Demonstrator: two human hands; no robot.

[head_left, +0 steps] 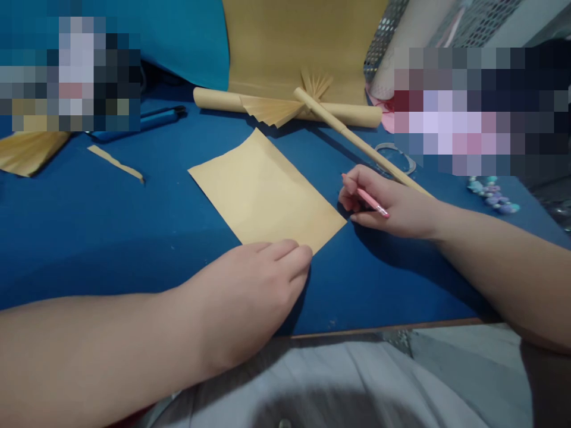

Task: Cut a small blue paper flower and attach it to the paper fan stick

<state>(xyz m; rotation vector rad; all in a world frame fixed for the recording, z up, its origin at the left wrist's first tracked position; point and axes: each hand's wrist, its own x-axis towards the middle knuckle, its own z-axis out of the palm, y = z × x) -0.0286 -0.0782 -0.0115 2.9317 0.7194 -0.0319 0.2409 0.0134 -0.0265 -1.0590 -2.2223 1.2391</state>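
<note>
A: Where was the tan paper sheet [263, 190]?
B: Flat on the blue counter [134, 249], one corner pointing away from the person.

A: And the left hand [270, 282]?
B: It lay over the sheet's near corner, fingers bent and touching the paper. I couldn't tell whether they pinched it or only pressed.

A: The right hand [392, 205]?
B: Just beside the sheet's right corner, its fingers closed around a pink pencil [373, 203]. The pencil was tilted, its tip clear of the sheet.

A: What lay farther out?
B: Left of the sheet, a narrow paper strip [116, 164]; farther left, a pleated paper piece [33, 153], partly blurred out. Beyond the sheet, a thick paper roll [218, 99] with a pleated paper fan [274, 111] against it.

A: On the other side?
B: Right of the sheet, a slim paper tube [357, 139] ran slantwise, its far end over the roll. A clear ring [408, 160] sat by the tube, and a beaded string [493, 195] lay farther right.
</note>
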